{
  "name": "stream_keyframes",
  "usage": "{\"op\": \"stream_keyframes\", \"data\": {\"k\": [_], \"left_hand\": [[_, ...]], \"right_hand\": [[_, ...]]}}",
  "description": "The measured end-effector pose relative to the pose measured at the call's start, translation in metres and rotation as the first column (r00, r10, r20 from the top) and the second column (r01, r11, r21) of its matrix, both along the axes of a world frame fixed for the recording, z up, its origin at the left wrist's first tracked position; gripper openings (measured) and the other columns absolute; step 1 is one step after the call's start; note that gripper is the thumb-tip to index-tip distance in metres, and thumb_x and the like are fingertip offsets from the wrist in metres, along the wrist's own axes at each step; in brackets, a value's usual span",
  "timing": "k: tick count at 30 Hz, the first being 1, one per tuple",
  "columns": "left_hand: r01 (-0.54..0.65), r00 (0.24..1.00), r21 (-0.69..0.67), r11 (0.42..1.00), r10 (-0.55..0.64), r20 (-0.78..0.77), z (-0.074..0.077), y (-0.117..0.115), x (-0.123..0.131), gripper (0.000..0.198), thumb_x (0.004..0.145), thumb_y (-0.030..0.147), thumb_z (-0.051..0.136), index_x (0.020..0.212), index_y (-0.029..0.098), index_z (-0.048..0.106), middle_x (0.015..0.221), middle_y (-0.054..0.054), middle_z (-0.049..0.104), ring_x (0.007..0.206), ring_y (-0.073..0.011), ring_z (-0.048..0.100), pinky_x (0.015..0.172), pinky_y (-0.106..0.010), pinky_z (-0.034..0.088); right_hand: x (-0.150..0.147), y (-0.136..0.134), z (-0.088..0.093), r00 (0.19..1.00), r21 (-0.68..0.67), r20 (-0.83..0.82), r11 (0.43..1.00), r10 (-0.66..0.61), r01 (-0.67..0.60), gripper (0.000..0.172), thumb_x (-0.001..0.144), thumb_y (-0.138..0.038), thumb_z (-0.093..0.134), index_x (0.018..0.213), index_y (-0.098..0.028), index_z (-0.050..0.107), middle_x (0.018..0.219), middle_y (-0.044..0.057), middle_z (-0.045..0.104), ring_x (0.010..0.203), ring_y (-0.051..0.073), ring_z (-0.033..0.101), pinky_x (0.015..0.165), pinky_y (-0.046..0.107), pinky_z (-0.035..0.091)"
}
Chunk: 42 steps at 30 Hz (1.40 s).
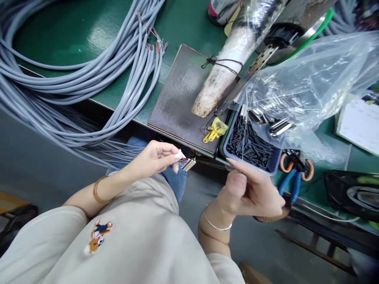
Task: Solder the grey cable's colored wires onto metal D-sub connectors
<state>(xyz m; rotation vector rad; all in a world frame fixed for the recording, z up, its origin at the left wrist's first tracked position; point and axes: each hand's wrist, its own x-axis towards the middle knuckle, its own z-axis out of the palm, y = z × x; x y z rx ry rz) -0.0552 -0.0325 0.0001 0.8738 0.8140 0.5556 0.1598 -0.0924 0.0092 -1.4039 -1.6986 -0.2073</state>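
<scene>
Head camera view: the person's left hand (155,157) pinches, between thumb and fingers, a small metal connector (190,164) and the coloured wires (183,161) joined to it, with a scrap of white material (179,154) at the fingertips. The connector sits just in front of the table's near edge, above the person's lap. The right hand (251,189) is held well apart from it, fingers curled in and index finger reaching to the left, beside the near edge of a blue tray; whether it pinches anything cannot be told.

Black tubes (250,144) fill the tray (278,156), and a clear plastic bag (325,83) drapes over its far side — more metal connectors (280,127) show there, though whether they lie inside the bag or under it is unclear. Right of the tray, hand tools (295,187) with orange and blue handles lie together.

Left of the tray, a dark board (177,92) rests on the green table (183,23), bearing small yellow pieces (216,129) and the end of a white wrapped roll (220,77) bound with a dark tie. Farther left lie looped grey cables (112,75), their stripped ends (150,47) showing coloured wires.
</scene>
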Motion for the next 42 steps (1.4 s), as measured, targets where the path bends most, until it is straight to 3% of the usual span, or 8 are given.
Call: {"op": "stream_keyframes", "data": {"k": [7, 12, 16, 21, 25, 31, 34, 42], "left_hand": [[0.016, 1.000, 0.036, 0.999, -0.016, -0.017, -0.005, -0.005, -0.002, 0.032, 0.087, 0.042, 0.073, 0.080, 0.011, 0.067, 0.067, -0.006, 0.073, 0.038, -0.0023, 0.034, 0.037, -0.019, 0.024], [0.056, 0.975, 0.345, 0.937, 0.024, -0.222, -0.016, -0.023, -0.003, 0.038, 0.093, 0.032, 0.065, 0.125, 0.011, 0.066, 0.071, -0.004, 0.077, 0.052, -0.0104, 0.061, 0.054, -0.021, 0.047], [0.199, 0.857, 0.646, 0.737, 0.189, -0.479, -0.026, -0.035, -0.013, 0.058, 0.095, 0.028, 0.064, 0.150, 0.016, 0.050, 0.090, -0.005, 0.082, 0.066, -0.0152, 0.073, 0.063, -0.024, 0.055], [0.040, 0.741, 0.906, 0.421, 0.596, -0.310, -0.024, -0.014, -0.044, 0.055, 0.095, 0.028, 0.067, 0.147, 0.020, 0.055, 0.102, -0.006, 0.081, 0.083, -0.0159, 0.076, 0.082, -0.027, 0.061], [0.239, 0.411, 0.945, 0.222, 0.859, -0.305, -0.009, 0.033, -0.070, 0.051, 0.094, 0.035, 0.067, 0.141, 0.017, 0.060, 0.110, -0.011, 0.076, 0.099, -0.0263, 0.071, 0.098, -0.044, 0.056], [0.462, 0.179, 0.694, 0.553, 0.708, -0.683, -0.001, 0.073, -0.066, 0.079, 0.090, 0.045, 0.069, 0.155, 0.010, 0.043, 0.124, -0.021, 0.066, 0.108, -0.0373, 0.068, 0.090, -0.043, 0.054], [0.498, 0.221, 0.660, 0.563, 0.653, -0.724, -0.008, 0.065, -0.062, 0.067, 0.093, 0.034, 0.063, 0.153, 0.007, 0.047, 0.112, -0.018, 0.070, 0.093, -0.0314, 0.071, 0.080, -0.038, 0.055], [0.300, 0.601, 0.926, 0.230, 0.709, -0.370, 0.017, 0.069, -0.081, 0.057, 0.093, 0.038, 0.063, 0.144, 0.013, 0.059, 0.104, -0.008, 0.074, 0.092, -0.0220, 0.069, 0.090, -0.037, 0.055]], "right_hand": [[-0.011, 0.011, 0.002, 1.000, 0.090, 0.004, 0.996, -0.013, 0.013, 0.019, 0.097, -0.029, 0.061, 0.097, -0.025, 0.080, 0.061, -0.004, 0.067, 0.045, 0.010, 0.054, 0.044, 0.025, 0.035], [-0.009, 0.012, 0.005, 0.999, 0.167, -0.021, 0.985, -0.040, 0.043, 0.018, 0.096, -0.028, 0.064, 0.098, -0.026, 0.082, 0.056, -0.005, 0.063, 0.042, 0.008, 0.047, 0.043, 0.025, 0.032], [-0.002, 0.012, 0.006, 0.998, 0.215, -0.041, 0.975, -0.057, 0.064, 0.021, 0.096, -0.026, 0.065, 0.107, -0.030, 0.082, 0.056, -0.005, 0.062, 0.040, 0.008, 0.042, 0.041, 0.027, 0.029], [0.006, 0.011, 0.006, 0.995, 0.269, -0.053, 0.958, -0.090, 0.101, 0.022, 0.095, -0.025, 0.065, 0.108, -0.031, 0.082, 0.057, -0.003, 0.065, 0.043, 0.012, 0.052, 0.043, 0.028, 0.035], [0.007, 0.010, 0.009, 0.994, 0.244, -0.015, 0.964, -0.107, 0.107, 0.023, 0.097, -0.026, 0.063, 0.110, -0.030, 0.081, 0.058, -0.002, 0.067, 0.046, 0.012, 0.055, 0.046, 0.028, 0.039], [0.003, 0.015, 0.018, 0.998, 0.215, 0.045, 0.976, -0.036, 0.026, 0.020, 0.097, -0.027, 0.063, 0.102, -0.025, 0.082, 0.061, -0.002, 0.069, 0.044, 0.010, 0.054, 0.047, 0.027, 0.038], [0.002, 0.018, 0.023, 0.998, 0.195, 0.065, 0.981, 0.000, -0.013, 0.017, 0.095, -0.023, 0.065, 0.100, -0.025, 0.081, 0.061, -0.003, 0.069, 0.044, 0.010, 0.054, 0.046, 0.026, 0.038], [0.007, 0.022, 0.033, 0.996, 0.114, 0.080, 0.993, 0.036, -0.045, 0.016, 0.092, -0.017, 0.067, 0.095, -0.025, 0.080, 0.058, -0.004, 0.066, 0.046, 0.010, 0.057, 0.048, 0.024, 0.041]]}}
